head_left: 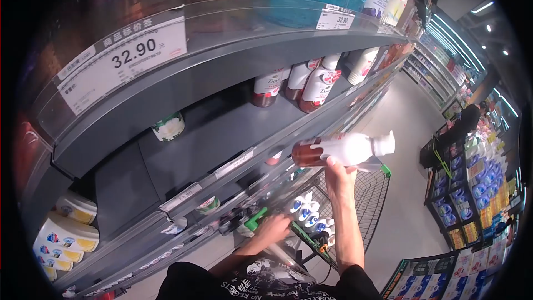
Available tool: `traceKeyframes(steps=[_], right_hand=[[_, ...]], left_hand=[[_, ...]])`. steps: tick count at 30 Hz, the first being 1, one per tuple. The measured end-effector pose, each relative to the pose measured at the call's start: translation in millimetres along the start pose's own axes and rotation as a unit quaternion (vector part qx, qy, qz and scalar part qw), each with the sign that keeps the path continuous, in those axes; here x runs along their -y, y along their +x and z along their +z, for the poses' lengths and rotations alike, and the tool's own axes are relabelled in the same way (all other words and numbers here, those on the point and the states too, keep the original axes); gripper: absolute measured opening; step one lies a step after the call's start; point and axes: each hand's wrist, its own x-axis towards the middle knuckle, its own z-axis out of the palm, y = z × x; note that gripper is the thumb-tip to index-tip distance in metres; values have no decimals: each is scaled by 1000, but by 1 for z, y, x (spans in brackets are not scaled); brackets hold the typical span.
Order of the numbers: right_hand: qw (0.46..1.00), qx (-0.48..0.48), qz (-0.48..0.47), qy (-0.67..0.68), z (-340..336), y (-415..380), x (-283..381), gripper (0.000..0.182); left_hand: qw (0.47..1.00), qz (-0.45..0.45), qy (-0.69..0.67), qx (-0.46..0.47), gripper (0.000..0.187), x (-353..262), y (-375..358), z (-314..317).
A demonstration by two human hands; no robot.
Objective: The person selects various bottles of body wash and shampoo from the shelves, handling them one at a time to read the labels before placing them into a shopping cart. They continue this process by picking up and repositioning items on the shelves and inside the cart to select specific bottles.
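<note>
My right hand (340, 176) is closed round a pump bottle (333, 150) with a white upper part and a reddish-brown base. The bottle lies nearly sideways, its white pump end pointing right, above the shopping cart (378, 197). My left hand (273, 229) rests closed on the cart's handle (256, 218), between its green parts. Inside the cart, near the handle, several white bottles with blue marks (306, 209) are grouped together. Similar white and reddish-brown Dove bottles (321, 84) stand upright on the shelf ahead.
The dark shelf (127, 175) runs along my left, with yellow-and-white packs (66, 239) at its near end and a green-and-white container (169, 126) farther back. A price tag (125, 58) hangs on the upper ledge. To the right are an aisle floor (397, 128) and stacked displays (472, 189).
</note>
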Motion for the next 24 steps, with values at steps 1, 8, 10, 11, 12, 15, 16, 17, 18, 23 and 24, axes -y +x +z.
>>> traceKeyframes(steps=[1, 8, 10, 11, 12, 15, 16, 17, 18, 23, 24], right_hand=[[1000, 6, -19, -6, 12, 12, 2, 67], [920, 78, -147, -354, 58, 94, -8, 68], [919, 57, -159, -357, 59, 109, -27, 74], [921, 48, -143, -359, 52, 118, -42, 79], [923, 47, -148, -351, 48, 125, -53, 84], [907, 45, -137, -397, 54, 129, -59, 88], [891, 39, -130, -433, 62, 127, -52, 89], [881, 32, -115, -459, 65, 128, -51, 87], [883, 34, -97, -458, 67, 131, -51, 86], [894, 10, -103, -436, 69, 139, -62, 92], [894, 7, -93, -439, 71, 140, -61, 94]], left_hand=[[1000, -5, -4, 10, 48, -4, 2, -1], [995, 9, -63, -74, 34, -2, 1, -8], [995, 14, -58, -80, 29, -2, 1, -5], [996, 19, -47, -78, 28, 0, 1, -3], [996, 23, -37, -78, 27, 2, 2, -2], [997, 15, -27, -73, 25, -3, 2, -10], [997, 11, -27, -66, 25, -3, 1, -10], [997, 25, -13, -70, 26, 3, 2, -4], [998, 19, -15, -61, 27, -1, 0, -9], [999, 33, 11, -34, 39, 23, 7, 16], [998, 46, 2, -44, 41, 22, 6, 14]])
